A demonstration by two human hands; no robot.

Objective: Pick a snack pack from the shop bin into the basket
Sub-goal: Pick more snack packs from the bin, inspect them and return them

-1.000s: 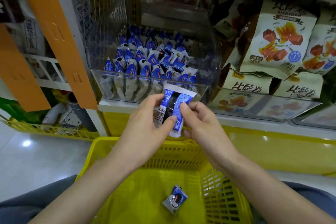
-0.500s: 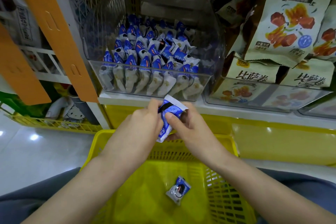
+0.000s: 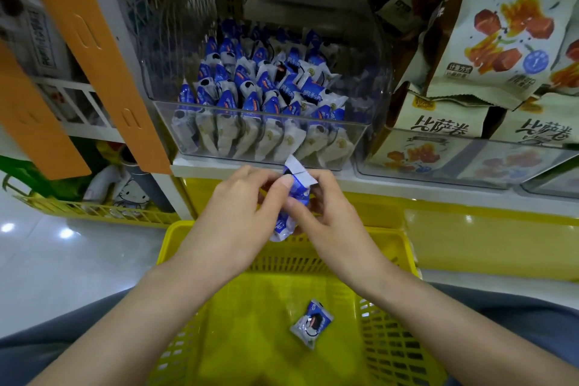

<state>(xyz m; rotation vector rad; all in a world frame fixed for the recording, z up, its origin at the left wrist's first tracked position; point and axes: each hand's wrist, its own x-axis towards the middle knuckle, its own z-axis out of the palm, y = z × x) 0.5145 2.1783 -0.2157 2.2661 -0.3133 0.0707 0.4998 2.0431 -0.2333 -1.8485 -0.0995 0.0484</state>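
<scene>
A blue and white snack pack (image 3: 296,194) is held upright between both hands, just above the far rim of the yellow basket (image 3: 388,260). My left hand (image 3: 241,213) pinches its left side with thumb and fingers. My right hand (image 3: 326,213) pinches its right side. Behind them a clear shop bin (image 3: 360,135) on the shelf holds several of the same blue packs. One more snack pack (image 3: 311,323) lies on the basket floor.
Right of the bin stand large cream snack bags (image 3: 495,41) over another clear bin (image 3: 470,160). Orange shelf panels (image 3: 103,56) slant at the left. A low yellow wire rack (image 3: 94,210) with plush toys sits on the white floor at the left.
Both hands have lowered the pack from in front of the bin to just above the basket's far rim and drawn closer round it, turning it edge-on. The view tilted down.
</scene>
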